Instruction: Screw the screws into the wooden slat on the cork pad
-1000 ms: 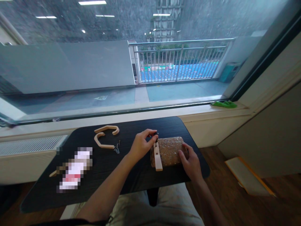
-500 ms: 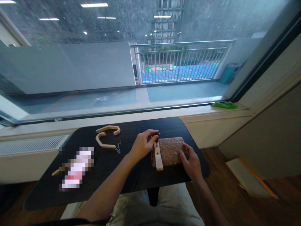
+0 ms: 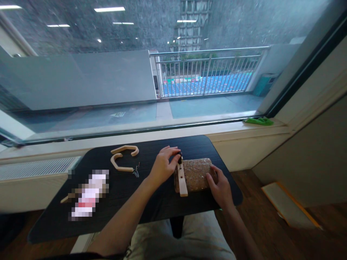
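Note:
A brown block (image 3: 199, 175) wrapped in clear bubbly plastic lies on the black table. Across its left end runs a pale wooden strip (image 3: 182, 180) with dark holes. My left hand (image 3: 165, 162) pinches a short black tool (image 3: 179, 157), like a stubby screwdriver, upright at the strip's far end; its tip is too small to make out. Fingers and thumb of my right hand (image 3: 221, 184) grip the right end of the block. Left of my hands lie two curved wooden hooks (image 3: 121, 168) and several thin metal screws (image 3: 137, 170).
A blurred white-and-pink packet (image 3: 88, 195) lies on the left of the table (image 3: 121, 206), with a pale wooden piece (image 3: 65, 199) poking out beside it. Beyond are the window sill (image 3: 162, 136), with a green cloth (image 3: 258, 121), and a radiator (image 3: 40, 168).
My left hand shifts very slightly at the top of the black tool, its fingers turning a little. The right hand and the block stay in place; the view tilts slightly.

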### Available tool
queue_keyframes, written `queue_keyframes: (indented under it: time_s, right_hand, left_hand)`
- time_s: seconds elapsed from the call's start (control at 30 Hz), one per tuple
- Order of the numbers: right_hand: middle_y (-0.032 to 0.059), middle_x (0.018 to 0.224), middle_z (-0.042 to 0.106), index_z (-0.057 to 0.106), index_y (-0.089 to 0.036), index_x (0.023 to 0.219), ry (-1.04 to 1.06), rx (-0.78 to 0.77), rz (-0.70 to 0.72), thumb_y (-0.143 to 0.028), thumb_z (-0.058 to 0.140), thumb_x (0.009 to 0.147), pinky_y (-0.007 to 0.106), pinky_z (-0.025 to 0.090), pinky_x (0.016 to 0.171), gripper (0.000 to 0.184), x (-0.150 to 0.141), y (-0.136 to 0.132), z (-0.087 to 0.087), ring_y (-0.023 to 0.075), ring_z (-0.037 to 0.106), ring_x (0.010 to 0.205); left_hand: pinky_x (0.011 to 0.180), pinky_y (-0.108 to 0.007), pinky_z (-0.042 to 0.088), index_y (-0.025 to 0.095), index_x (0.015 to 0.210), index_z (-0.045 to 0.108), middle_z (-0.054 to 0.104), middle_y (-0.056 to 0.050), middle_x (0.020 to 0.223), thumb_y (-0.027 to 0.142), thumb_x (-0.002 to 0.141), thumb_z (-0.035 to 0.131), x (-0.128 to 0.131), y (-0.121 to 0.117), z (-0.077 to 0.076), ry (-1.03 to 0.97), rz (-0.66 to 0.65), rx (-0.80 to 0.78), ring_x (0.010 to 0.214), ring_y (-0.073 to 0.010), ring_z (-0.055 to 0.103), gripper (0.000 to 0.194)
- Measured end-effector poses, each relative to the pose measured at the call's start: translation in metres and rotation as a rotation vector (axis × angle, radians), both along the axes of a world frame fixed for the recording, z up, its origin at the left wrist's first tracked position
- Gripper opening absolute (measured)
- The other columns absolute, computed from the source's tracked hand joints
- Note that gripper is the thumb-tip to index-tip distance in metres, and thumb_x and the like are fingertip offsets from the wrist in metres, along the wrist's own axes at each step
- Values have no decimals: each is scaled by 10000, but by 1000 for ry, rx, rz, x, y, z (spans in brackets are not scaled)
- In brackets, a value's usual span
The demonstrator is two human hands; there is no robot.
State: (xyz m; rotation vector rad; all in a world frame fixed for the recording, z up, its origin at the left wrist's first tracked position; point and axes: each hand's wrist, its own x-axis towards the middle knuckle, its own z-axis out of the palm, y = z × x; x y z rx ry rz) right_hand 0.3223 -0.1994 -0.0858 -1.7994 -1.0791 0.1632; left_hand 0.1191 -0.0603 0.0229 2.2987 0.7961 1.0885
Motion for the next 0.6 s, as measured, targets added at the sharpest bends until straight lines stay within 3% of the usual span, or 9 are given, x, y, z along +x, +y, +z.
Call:
queue_keyframes:
  time_s: [0.07,0.2,0.4,0.6]
  right_hand:
    - [135,1191,700,629,-192,1182,-1,5,-1,-491,545,853,498,475,998,453,0,0,0,306,641,1122]
    - [136,1193,699,629,-190,1184,-3,6,-6,-491,541,853,495,477,994,456,0,0,-1,305,641,1120]
    - [142,1190,700,631,-184,1178,4,12,3,-489,547,849,493,476,1000,457,0,1,0,304,642,1124]
    - [135,1194,699,634,-193,1176,-4,23,3,-473,552,851,489,475,1004,437,0,0,0,298,640,1132]
  left_hand:
    - [1124,-514,409,187,1014,716,765,-85,1070,193,883,598,0,0,0,1,-8,-19,1104,-256,682,177]
    - [1042,-460,491,189,1053,713,765,-94,1072,228,891,599,-1,-2,-1,12,-11,-90,1207,-288,632,201]
    - [846,-350,567,184,1073,703,774,-82,1009,256,907,584,-1,-2,-2,2,-54,-173,936,-233,737,218]
    - [840,-329,563,181,1081,690,772,-75,1005,249,908,575,-1,-1,-3,-20,-73,-202,925,-215,733,219]
